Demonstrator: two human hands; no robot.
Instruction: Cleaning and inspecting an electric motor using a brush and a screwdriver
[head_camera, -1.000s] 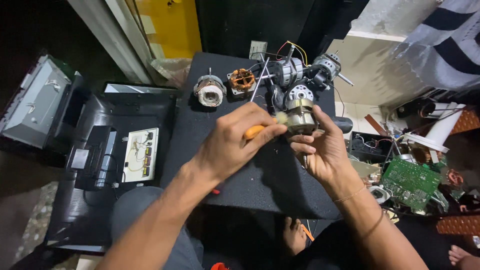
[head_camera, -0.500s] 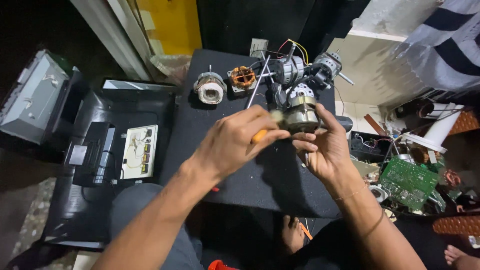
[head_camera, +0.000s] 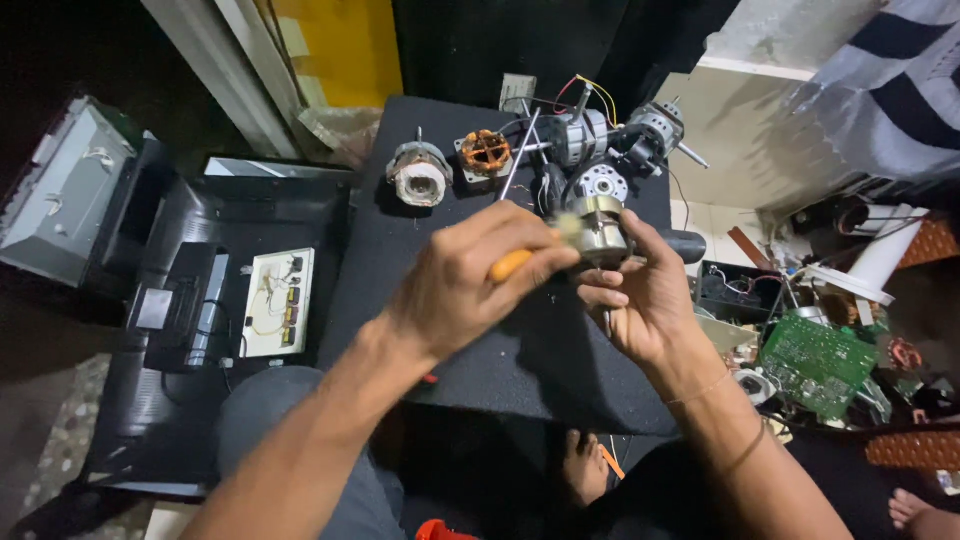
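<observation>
My left hand is closed around an orange-handled tool, whose tip end meets a small metal motor part. My right hand grips that motor part from below and holds it above the black work surface. The tool's tip is hidden behind the part and my fingers. Both hands are close together over the middle of the surface.
At the far edge lie a white-wound motor coil, a copper-wound stator, a thin metal rod and more motor parts with coloured wires. An opened black device with a white circuit board sits left. A green circuit board lies right.
Both hands stay together on the motor part; the left hand and tool have shifted slightly against it. The camera view has moved a little.
</observation>
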